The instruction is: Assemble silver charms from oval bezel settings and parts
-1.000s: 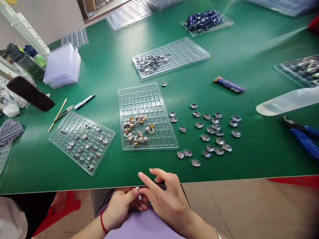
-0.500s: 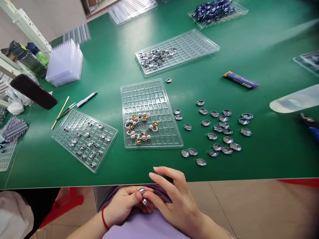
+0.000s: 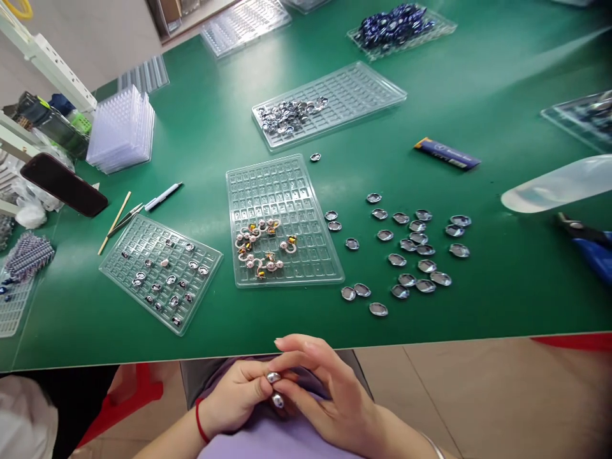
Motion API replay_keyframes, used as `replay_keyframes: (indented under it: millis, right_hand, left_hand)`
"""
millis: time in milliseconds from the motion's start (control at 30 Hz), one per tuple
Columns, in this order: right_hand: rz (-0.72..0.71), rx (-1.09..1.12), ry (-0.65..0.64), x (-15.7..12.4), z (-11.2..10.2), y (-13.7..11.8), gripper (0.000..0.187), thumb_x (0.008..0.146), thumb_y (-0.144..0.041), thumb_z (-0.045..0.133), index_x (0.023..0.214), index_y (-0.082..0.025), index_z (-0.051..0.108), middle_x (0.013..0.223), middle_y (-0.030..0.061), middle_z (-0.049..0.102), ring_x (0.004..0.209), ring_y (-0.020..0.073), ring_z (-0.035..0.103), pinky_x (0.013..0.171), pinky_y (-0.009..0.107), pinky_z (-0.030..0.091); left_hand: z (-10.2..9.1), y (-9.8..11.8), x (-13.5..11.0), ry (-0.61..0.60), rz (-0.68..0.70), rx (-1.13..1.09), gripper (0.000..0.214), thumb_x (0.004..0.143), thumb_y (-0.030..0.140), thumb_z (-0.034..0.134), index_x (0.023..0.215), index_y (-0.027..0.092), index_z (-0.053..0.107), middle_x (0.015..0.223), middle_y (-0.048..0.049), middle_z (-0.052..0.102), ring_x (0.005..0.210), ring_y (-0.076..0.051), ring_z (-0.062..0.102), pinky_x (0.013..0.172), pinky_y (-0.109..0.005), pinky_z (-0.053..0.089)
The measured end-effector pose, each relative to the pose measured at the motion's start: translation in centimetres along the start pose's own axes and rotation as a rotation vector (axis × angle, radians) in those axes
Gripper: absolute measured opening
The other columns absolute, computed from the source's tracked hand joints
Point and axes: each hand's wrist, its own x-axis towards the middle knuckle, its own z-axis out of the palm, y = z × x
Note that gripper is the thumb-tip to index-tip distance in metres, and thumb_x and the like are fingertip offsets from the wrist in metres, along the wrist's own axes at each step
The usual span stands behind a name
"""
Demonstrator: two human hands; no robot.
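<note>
Pinched two small shiny silver oval metal caps point(image 3: 273, 377) between left hand point(image 3: 234, 396) thumb and right hand point(image 3: 335, 401) fingertips, both closed on them, just nearer than green table point(image 3: 478, 306) edge. Counted about two dozen loose silver caps point(image 3: 396, 259) scattered far-right on it.

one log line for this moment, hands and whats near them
left hand: holds two silver pieces | right hand: fingertips at them | where: below green table edge | nearest: clear tray with pearl rings
</note>
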Motion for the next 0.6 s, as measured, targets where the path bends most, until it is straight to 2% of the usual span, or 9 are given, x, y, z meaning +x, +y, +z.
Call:
replay_keyframes:
  millis: [200,400,600]
  right_hand:
    - [-0.048,-0.088,0.050,0.63,-0.33,-0.39,0.068,0.087,-0.001,0.053,0.146,-0.025,0.027,0.102,0.0072,0.059,0.094,0.0186,0.066,0.082,0.039,0.062]
    - [-0.103,-0.168,0.026,0.81,-0.62,-0.44,0.065,0.085,0.002,0.051,0.142,-0.024,0.031,0.099,0.0076,0.058,0.091,0.0182,0.063,0.077,0.035,0.062]
    - [-0.111,-0.281,0.001,0.60,-0.91,0.04,0.062,0.086,0.004,0.045,0.140,-0.025,0.035,0.100,0.0070,0.058,0.086,0.0157,0.064,0.070,0.028,0.062]
  left_hand:
    - [0.16,0.43,0.13,-0.008,-0.023,0.008,0.056,0.065,0.063,0.075,0.085,0.011,0.078,0.069,-0.0053,0.067,0.061,-0.014,0.058,0.063,-0.025,0.045]
    - [0.38,0.66,0.26,-0.014,-0.063,-0.012,0.053,0.066,0.061,0.076,0.081,0.010,0.076,0.065,-0.0046,0.065,0.060,-0.014,0.059,0.062,-0.025,0.047]
    - [0.47,0.36,0.59,0.065,-0.114,-0.106,0.046,0.068,0.051,0.080,0.088,0.010,0.075,0.071,-0.0065,0.067,0.064,-0.015,0.062,0.060,-0.025,0.050]
